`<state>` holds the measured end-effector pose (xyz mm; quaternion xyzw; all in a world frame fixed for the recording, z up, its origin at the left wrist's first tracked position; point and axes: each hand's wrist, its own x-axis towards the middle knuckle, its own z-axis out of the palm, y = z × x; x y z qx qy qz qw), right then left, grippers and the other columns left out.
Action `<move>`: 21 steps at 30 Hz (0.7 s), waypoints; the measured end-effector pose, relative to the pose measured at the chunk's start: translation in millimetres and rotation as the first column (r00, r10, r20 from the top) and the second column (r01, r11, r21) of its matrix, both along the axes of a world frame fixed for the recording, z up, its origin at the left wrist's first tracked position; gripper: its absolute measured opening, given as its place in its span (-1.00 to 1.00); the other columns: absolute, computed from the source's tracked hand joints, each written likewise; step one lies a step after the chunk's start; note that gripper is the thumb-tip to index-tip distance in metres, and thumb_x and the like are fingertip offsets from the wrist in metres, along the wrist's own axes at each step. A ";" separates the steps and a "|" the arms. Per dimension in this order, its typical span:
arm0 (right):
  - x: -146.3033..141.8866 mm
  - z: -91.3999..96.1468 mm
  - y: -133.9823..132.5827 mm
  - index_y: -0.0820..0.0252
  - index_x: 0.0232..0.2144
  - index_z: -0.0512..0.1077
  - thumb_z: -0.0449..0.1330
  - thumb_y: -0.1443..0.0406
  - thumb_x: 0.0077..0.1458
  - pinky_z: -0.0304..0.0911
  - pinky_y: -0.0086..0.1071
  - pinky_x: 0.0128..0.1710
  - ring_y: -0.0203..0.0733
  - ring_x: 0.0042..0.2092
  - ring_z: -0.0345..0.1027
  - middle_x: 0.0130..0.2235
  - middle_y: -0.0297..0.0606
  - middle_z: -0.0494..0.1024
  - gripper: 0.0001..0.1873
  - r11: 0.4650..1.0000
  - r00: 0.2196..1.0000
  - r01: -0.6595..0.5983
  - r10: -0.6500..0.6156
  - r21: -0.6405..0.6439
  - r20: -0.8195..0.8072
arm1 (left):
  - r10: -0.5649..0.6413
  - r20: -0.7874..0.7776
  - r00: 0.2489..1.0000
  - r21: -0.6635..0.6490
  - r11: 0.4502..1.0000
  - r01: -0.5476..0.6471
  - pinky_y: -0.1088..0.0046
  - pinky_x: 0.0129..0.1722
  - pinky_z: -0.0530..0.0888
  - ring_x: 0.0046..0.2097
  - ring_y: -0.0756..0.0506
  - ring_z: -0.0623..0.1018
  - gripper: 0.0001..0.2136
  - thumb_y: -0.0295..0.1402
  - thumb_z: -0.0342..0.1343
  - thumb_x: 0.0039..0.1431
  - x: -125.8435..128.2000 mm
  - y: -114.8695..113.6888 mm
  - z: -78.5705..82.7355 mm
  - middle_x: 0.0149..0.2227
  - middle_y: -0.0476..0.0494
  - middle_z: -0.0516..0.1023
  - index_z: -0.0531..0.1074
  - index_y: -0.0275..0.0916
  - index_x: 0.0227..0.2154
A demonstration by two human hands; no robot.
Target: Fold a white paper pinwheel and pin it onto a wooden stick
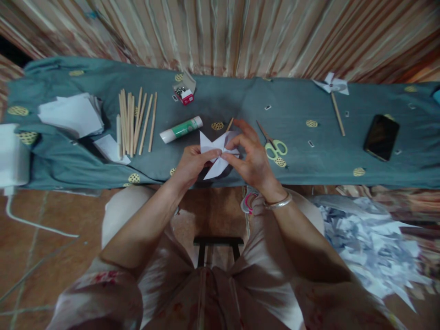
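Sleeves [103, 293] and torso sit closest to the lens, cut off at the bottom edge. Past them, left hand [191, 162] and right hand [252, 158] share a paper pinwheel [215, 170]. Left: thumb on the paper near center, narrow pinch, other fingers curled mostly out of sight. Right: thumb and fingers close on the opposite side, covering part of the blades. Hub is hard to make out under the thumbs. Blades splay, one up-left, one down toward the body. Thin stick [230, 124] pokes out above the paper beside the right index finger; rest is hidden, can't tell if it's attached or gripped. Its visible long axis runs away from the body, leaning right. Glue stick [182, 129] lies just beyond the left hand, scissors [275, 147] just right of the right hand, handles toward the body.
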<state>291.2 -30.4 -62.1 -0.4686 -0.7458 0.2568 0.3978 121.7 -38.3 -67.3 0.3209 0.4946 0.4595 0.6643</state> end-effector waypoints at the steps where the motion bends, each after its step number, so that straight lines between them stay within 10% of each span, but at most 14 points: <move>1: 0.2 -0.1 0.2 0.06 -0.36 0.43 0.32 0.31 0.04 0.03 0.04 0.34 -0.01 0.37 0.05 0.25 -0.25 0.35 -0.88 1.000 1.000 -0.003 0.003 -0.006 0.000 | 0.003 0.002 1.000 -0.002 1.000 -0.003 0.49 -0.42 0.45 -0.48 -0.02 0.52 -0.79 -0.29 0.41 -0.26 0.2 -0.5 -0.6 -0.53 -0.04 0.58 0.58 -0.29 -0.53; 21: 34.5 -10.4 37.2 0.15 -0.15 0.46 0.35 0.08 -0.03 0.36 -0.19 0.09 -0.12 -0.02 0.49 -0.06 -0.15 0.59 -0.57 0.970 0.863 0.142 -0.220 -0.199 -0.455 | 0.274 -0.015 0.962 0.136 0.954 -0.269 0.50 -0.46 0.41 -0.53 0.02 0.47 -0.65 -0.25 0.48 -0.43 -8.0 -5.9 15.8 -0.57 0.00 0.56 0.52 -0.29 -0.54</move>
